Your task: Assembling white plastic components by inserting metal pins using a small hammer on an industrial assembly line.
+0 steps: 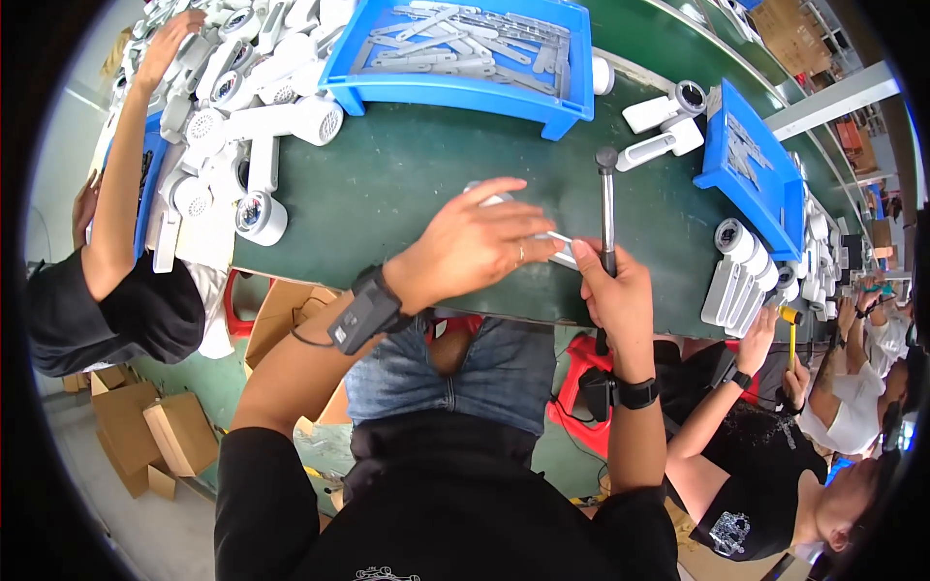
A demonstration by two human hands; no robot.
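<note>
My right hand (620,295) is wrapped round a hammer (607,208) with a dark head and a shiny metal shaft, held upright. Its thumb meets the end of a slim white part (564,254). Across that part lies my left hand (475,242), its fingers bent over it and the index finger stretched out. Most of the white part is hidden beneath this hand, and what lies under the palm cannot be made out. Both hands are above the green tabletop (387,184), close to its near edge.
A blue tray (455,87) of flat grey strips stands at the back; a smaller blue tray (751,184) is at right. White hair-dryer-shaped housings (262,126) are heaped at left; more housings (668,121) lie at right. Co-workers' arms (121,179) reach in on both sides.
</note>
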